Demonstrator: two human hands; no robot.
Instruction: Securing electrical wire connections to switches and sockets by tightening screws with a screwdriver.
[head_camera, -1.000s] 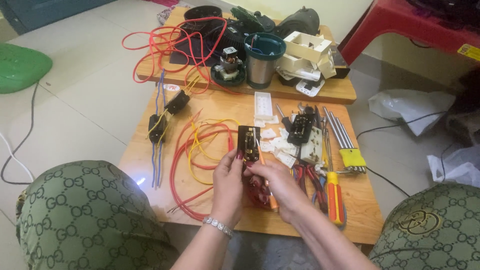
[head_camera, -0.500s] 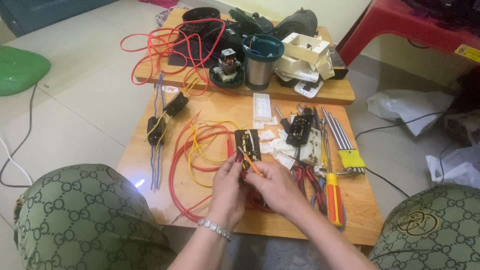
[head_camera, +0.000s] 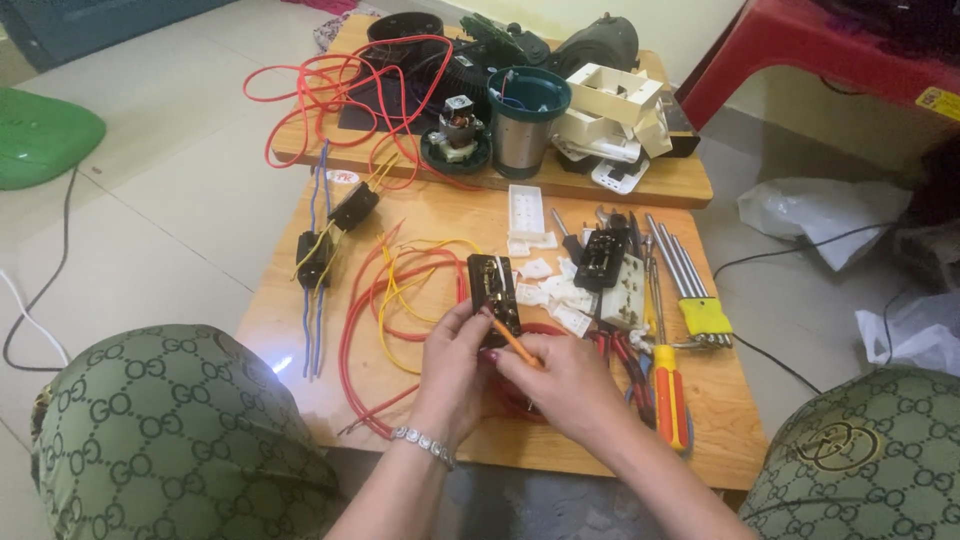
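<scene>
Pale tiled floor surrounds the low wooden worktop (head_camera: 300, 330) I'm looking down on, with a second wooden board behind it carrying a steel cylinder with a teal rim (head_camera: 527, 122) and tangled red wire. Loops of red and yellow cable (head_camera: 400, 300) spread left of centre. My left hand (head_camera: 455, 365) has its fingers clamped on the lower end of a black rectangular switch module (head_camera: 494, 290), whose long axis runs away from me, just beyond my fingertips. My right hand (head_camera: 572, 385), nearer me, has fingers closed round a slim orange-handled tool (head_camera: 515, 345), tip angled up-left onto the module. Compared with a second ago, the tool has appeared against the module and both hands sit slightly higher.
</scene>
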